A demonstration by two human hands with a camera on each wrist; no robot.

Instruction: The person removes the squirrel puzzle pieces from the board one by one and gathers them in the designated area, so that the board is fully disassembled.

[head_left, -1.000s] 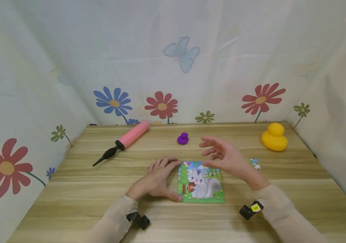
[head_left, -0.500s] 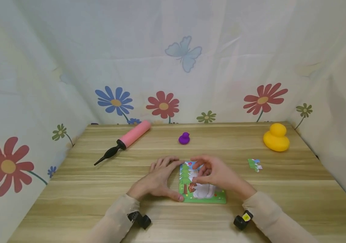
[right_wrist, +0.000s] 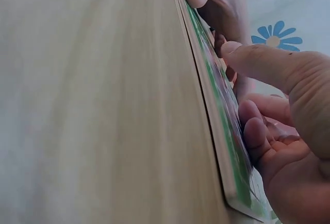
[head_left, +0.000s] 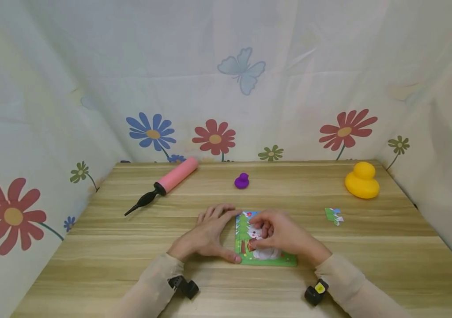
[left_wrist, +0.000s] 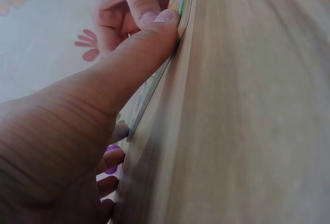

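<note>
A jigsaw puzzle board (head_left: 242, 227) with a squirrel picture and a green border lies flat on the wooden table. Along its left side, my left hand (head_left: 206, 234) rests with the thumb at the near corner and the index finger at the far corner. My right hand (head_left: 285, 234) hovers low over the picture's middle and right, fingers bent and thumb apart, hiding much of the squirrel. In the right wrist view, the board (right_wrist: 227, 141) shows close below the fingertips, and nothing is visible between them. Whether they touch the picture I cannot tell.
A loose puzzle piece (head_left: 334, 215) lies right of the board. Farther back are a small purple duck (head_left: 242, 181), a yellow duck (head_left: 363, 181) at the right, and a pink hand pump (head_left: 176, 176) with a black nozzle at the left. A flowered curtain (head_left: 170, 79) surrounds the table.
My right hand has come down and leftward from above the board's far right corner to over the picture, leaving the loose puzzle piece in full view. My left hand stays at the board's left side.
</note>
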